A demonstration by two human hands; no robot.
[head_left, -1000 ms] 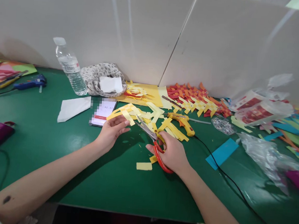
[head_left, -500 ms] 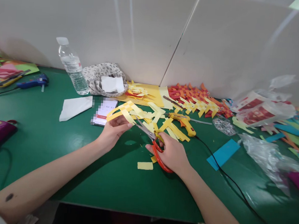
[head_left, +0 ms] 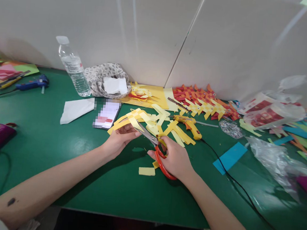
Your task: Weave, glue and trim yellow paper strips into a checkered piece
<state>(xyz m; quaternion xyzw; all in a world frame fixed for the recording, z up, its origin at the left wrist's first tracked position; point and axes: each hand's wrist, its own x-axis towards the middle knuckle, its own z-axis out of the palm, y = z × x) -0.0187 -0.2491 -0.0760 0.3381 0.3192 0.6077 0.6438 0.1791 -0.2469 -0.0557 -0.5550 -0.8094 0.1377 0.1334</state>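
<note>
My left hand (head_left: pixel 121 139) is closed on a woven paper piece (head_left: pixel 135 116) of yellow and pale-yellow strips, with loose strip ends sticking out. In my right hand (head_left: pixel 175 155) is a pair of scissors (head_left: pixel 164 168) with red and yellow handles. Its blades point left and meet the woven piece near my left fingertips. Under and behind the blades lie loose yellow paper strips (head_left: pixel 182 135). A small pale-yellow scrap (head_left: pixel 147 171) lies on the green table (head_left: pixel 96 192), below the scissors.
Beyond the strips lies a yellow glue gun (head_left: pixel 188 125), its black cord running right. A phone (head_left: pixel 107 115), water bottle (head_left: pixel 73 68) and patterned cloth bag (head_left: pixel 107 74) stand left. Red-orange woven pieces (head_left: pixel 194 97), a blue paper strip (head_left: pixel 229 158) and plastic bag (head_left: pixel 272 161) lie right.
The woven piece has dipped and turned slightly in my left hand, which has shifted a little right. The scissor blades now reach in against its strips and look closer together.
</note>
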